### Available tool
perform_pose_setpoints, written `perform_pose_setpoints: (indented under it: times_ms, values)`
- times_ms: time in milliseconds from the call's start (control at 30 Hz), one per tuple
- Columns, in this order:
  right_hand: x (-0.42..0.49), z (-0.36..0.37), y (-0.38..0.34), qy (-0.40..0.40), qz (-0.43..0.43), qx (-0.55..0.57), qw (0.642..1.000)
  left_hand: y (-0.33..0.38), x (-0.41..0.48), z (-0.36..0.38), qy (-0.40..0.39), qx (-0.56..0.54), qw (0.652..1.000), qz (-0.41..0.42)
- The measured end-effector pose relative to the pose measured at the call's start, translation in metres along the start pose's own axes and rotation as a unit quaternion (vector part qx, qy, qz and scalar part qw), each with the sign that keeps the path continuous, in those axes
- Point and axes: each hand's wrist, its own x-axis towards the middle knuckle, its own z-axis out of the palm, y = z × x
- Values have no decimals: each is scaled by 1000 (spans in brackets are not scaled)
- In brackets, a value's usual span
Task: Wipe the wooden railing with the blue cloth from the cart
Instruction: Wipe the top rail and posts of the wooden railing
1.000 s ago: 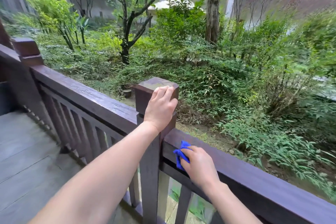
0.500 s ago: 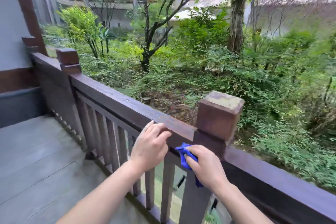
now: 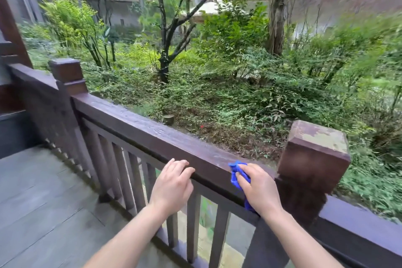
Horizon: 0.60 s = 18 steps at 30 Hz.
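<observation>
While the left hand [image 3: 171, 185] rests spread, the right hand [image 3: 260, 189] half-hides the clutched blue cloth [image 3: 235, 175].

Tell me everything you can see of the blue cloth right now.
The blue cloth is bright blue, soft fabric by its look, bunched and crumpled rather than spread flat. The right hand presses it against the near upper edge of the wooden railing, just left of the square post. Most of it is hidden under the hand; a wad sticks out past the fingertips and a bit shows below the wrist. The left hand does not touch it.
</observation>
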Motion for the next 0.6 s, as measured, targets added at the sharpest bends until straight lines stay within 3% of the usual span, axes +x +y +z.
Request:
perform_pose_setpoints:
  times_ms: [233, 333, 467, 600]
  values:
    - [40, 42, 27, 53, 8, -54, 997, -37, 46, 60, -54, 38, 997, -37]
    - [48, 57, 41, 36, 21, -104, 994, -48, 69, 85, -73, 37, 996, -41]
    - [51, 62, 52, 24, 42, -142, 989, -56, 98, 109, -67, 30, 997, -38]
    - [58, 68, 42, 64, 81, -134, 986, -62, 106, 130, -51, 45, 998, -18]
